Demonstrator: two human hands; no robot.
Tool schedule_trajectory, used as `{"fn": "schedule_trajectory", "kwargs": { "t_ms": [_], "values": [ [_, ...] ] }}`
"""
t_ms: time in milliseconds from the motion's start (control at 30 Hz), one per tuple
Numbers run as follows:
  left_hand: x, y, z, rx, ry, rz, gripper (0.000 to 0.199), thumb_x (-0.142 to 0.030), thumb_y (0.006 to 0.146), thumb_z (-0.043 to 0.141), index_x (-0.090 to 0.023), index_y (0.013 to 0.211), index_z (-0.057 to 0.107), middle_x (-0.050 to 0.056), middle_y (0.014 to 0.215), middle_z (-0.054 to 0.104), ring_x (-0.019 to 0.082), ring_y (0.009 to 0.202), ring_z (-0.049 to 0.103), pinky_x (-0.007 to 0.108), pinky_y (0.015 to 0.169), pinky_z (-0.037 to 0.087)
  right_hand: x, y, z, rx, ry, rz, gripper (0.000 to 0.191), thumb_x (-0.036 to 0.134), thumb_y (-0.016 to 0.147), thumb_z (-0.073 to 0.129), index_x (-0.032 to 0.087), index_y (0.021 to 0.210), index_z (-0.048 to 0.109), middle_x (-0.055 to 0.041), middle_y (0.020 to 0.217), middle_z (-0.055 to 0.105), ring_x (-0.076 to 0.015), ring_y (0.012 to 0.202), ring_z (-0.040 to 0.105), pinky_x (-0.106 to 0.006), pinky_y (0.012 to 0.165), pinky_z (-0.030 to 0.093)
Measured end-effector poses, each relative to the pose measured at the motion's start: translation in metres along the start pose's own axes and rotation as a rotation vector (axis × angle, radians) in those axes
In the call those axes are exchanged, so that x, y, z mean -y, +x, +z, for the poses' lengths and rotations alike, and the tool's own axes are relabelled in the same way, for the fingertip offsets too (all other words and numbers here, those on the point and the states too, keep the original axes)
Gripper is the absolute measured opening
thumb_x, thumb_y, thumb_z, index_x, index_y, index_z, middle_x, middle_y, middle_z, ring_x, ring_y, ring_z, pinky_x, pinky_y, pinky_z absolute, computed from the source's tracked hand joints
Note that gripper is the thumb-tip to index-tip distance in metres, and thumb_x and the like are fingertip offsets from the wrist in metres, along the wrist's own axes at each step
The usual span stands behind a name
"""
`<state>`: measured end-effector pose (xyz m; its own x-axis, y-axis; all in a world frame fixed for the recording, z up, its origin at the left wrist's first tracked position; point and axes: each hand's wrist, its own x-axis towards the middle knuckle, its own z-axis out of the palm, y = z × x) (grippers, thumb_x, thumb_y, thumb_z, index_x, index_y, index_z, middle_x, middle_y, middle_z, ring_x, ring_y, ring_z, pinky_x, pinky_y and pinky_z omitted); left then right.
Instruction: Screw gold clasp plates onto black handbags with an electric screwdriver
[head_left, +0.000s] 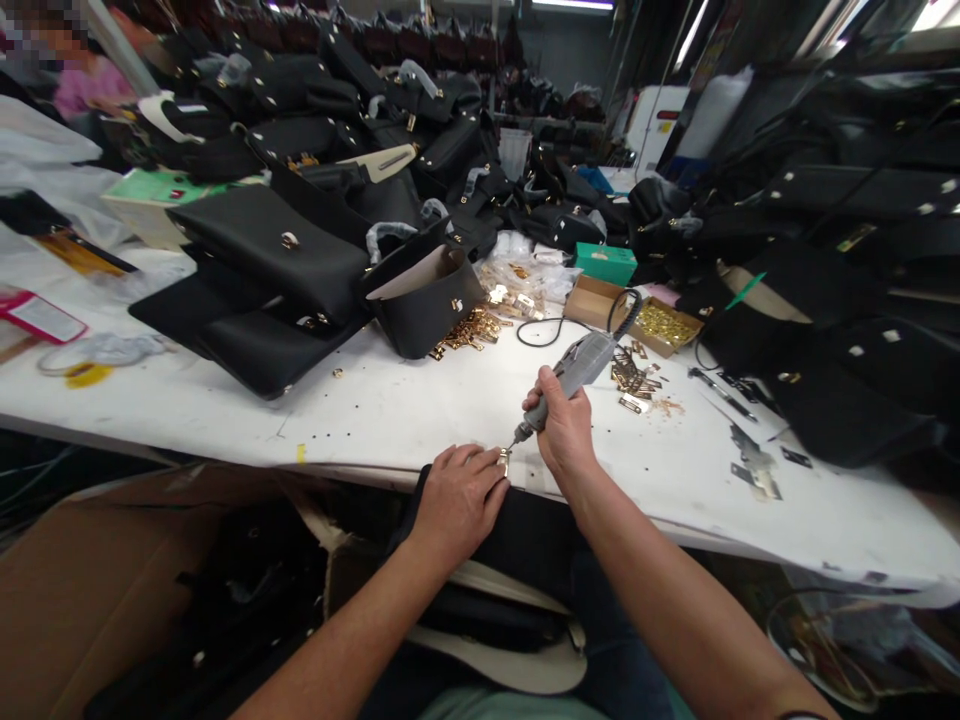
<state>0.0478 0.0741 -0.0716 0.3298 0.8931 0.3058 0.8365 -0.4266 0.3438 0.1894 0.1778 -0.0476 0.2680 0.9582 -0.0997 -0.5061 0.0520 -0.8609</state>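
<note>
1. Head view: the right hand (566, 425) is wrapped around a grey electric screwdriver (581, 368), its fingers clamped on the lower part of the body, and the tool tilts with its tip down toward the left hand
2. The tip of the bit meets or nearly meets a small gold metal fitting (504, 461) at the front edge of the white table (420, 410); whether the two touch is too small to tell
3. The left hand (459, 495) lies palm down on a black bag (525, 530), fingers close together and slightly bent, with fingertips at the left side of the fitting; whether they pinch it or only press beside it, I cannot tell
4. The black bag is at the table's front edge and hangs below it over the person's lap, with a cream strip (499, 660) showing lower down
5. Beyond the hands, a black bag body with a pale lining (424, 300) stands next to a heap of gold fittings (469, 332), and larger black flap bags (277, 250) lie to the left of it
6. Right of the screwdriver are loose metal plates (634, 375) and an open cardboard box of small gold pieces (666, 325), with a green box (605, 263) farther back
7. A pen (724, 394) lies farther right, near more black bags (840, 360)
</note>
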Motion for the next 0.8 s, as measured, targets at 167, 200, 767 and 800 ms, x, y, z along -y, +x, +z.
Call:
{"fn": "schedule_trajectory", "kwargs": {
  "t_ms": [167,200,767,800],
  "values": [
    [0.0,0.0,-0.001,-0.004,-0.003,0.004,0.016,-0.025,0.097,0.061,-0.026,0.108,0.072,0.002,0.124,0.073,0.026,0.115,0.061,0.05,0.101,0.048,-0.01,-0.002,0.002,0.027,-0.132,-0.01,0.045,0.054,0.073,0.083,0.019,0.09,0.06,0.0046,0.061,0.062,-0.0099,0.047,0.053,-0.02,0.042,0.043],
    [0.0,0.001,-0.002,-0.001,-0.003,0.002,0.016,-0.025,0.097,0.061,-0.026,0.108,0.072,0.002,0.124,0.073,0.026,0.115,0.061,0.05,0.101,0.048,-0.011,-0.003,0.001,0.036,-0.15,-0.013,0.046,0.055,0.073,0.082,0.019,0.091,0.06,0.0043,0.062,0.062,-0.0098,0.046,0.052,-0.02,0.04,0.042],
    [0.001,0.0,0.002,-0.009,0.004,0.004,0.02,-0.026,0.096,0.061,-0.026,0.112,0.072,0.002,0.125,0.072,0.027,0.118,0.06,0.051,0.102,0.048,-0.004,-0.015,0.015,0.23,-0.489,-0.04,0.039,0.051,0.076,0.079,0.018,0.067,0.06,0.0022,0.051,0.056,-0.0102,0.044,0.048,-0.022,0.042,0.04],
    [0.001,0.0,0.002,-0.012,0.004,0.002,0.019,-0.026,0.096,0.061,-0.026,0.112,0.072,0.002,0.125,0.073,0.027,0.118,0.06,0.051,0.102,0.048,-0.002,-0.016,0.017,0.257,-0.513,-0.044,0.038,0.049,0.076,0.078,0.018,0.064,0.059,0.0021,0.05,0.055,-0.0103,0.044,0.048,-0.022,0.043,0.04]
  ]
}}
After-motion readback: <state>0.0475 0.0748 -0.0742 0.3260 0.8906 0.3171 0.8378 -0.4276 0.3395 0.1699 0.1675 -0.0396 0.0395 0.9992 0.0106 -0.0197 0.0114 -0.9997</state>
